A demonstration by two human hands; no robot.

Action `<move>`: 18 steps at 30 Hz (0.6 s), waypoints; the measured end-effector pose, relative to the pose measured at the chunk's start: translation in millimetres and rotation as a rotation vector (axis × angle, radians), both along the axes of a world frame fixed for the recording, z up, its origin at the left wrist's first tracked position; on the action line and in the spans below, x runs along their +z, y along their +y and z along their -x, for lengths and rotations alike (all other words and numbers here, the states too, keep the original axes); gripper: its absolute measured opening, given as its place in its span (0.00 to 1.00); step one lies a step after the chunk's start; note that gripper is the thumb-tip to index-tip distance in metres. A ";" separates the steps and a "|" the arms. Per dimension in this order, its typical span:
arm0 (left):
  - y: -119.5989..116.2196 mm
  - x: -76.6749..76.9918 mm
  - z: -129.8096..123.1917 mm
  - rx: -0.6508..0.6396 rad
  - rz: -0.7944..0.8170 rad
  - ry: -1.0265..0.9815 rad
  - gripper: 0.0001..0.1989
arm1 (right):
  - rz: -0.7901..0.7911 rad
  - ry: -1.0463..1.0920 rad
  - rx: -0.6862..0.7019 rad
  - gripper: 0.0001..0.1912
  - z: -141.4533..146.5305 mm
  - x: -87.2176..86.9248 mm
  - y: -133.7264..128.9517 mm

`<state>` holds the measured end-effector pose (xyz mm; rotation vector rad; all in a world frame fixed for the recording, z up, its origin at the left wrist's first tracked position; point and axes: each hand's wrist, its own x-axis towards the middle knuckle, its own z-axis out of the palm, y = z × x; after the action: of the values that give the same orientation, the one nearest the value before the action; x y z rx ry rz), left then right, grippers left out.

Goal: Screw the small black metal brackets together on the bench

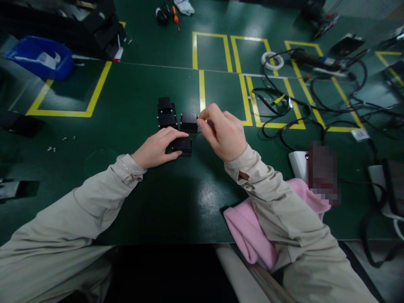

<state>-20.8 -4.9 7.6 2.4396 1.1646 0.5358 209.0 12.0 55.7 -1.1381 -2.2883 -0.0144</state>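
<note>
My left hand (157, 148) holds a small black block (182, 144) on the green table, thumb along its near side and fingers across its far side. In my right hand (223, 131), thumb and fingers are pinched on a thin screwdriver (196, 135). Its dark shaft slants down to the block's right side; the grip is hidden by the fingers. Just beyond lie another black block (189, 120), with small shiny screws at its sides, and a larger stepped black piece (166, 114).
Loose screws (51, 149) lie at left. A blue bin (41, 57) stands at the upper left. Tangled black cables (280, 111) and a white ring (272, 61) are at right. Pink cloth (248, 227) lies under my right forearm. An orange-handled tool (175, 17) lies at the back.
</note>
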 end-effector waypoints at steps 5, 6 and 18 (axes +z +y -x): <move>0.0 0.6 0.0 -0.009 -0.021 0.005 0.23 | -0.010 0.026 0.014 0.21 -0.5 -0.5 1.1; 0.0 0.7 -0.2 -0.011 -0.026 0.004 0.23 | -0.006 0.019 0.019 0.21 -0.5 -0.6 1.3; -0.5 -0.1 -1.2 0.000 -0.009 -0.017 0.23 | -0.001 0.061 0.009 0.20 -1.9 -3.6 4.8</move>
<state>-19.6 -5.3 7.5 2.4379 1.1575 0.5620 210.9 16.7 52.2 -1.1130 -2.2389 0.0228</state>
